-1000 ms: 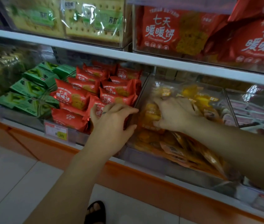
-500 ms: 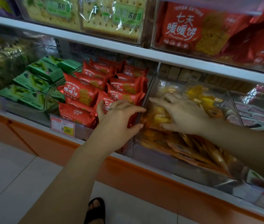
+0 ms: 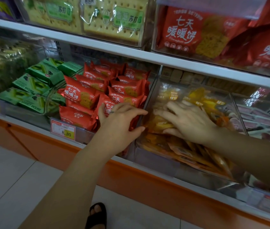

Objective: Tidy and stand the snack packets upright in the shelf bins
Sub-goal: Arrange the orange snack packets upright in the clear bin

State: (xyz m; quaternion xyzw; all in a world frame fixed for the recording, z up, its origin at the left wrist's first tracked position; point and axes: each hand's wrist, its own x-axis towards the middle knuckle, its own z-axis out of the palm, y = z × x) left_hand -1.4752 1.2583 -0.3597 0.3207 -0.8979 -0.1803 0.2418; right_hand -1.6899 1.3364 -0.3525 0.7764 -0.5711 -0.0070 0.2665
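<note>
Reaching into the shelf (image 3: 114, 47), we work at two clear bins (image 3: 154, 161); red packets (image 3: 79, 96) stand stacked in the left bin, orange packets (image 3: 188, 151) lie slumped in the right; our right hand (image 3: 188, 121) grasps orange packets, thumb beneath; our left hand (image 3: 121, 120) arches over red packets, whether gripping we cannot tell.
</note>
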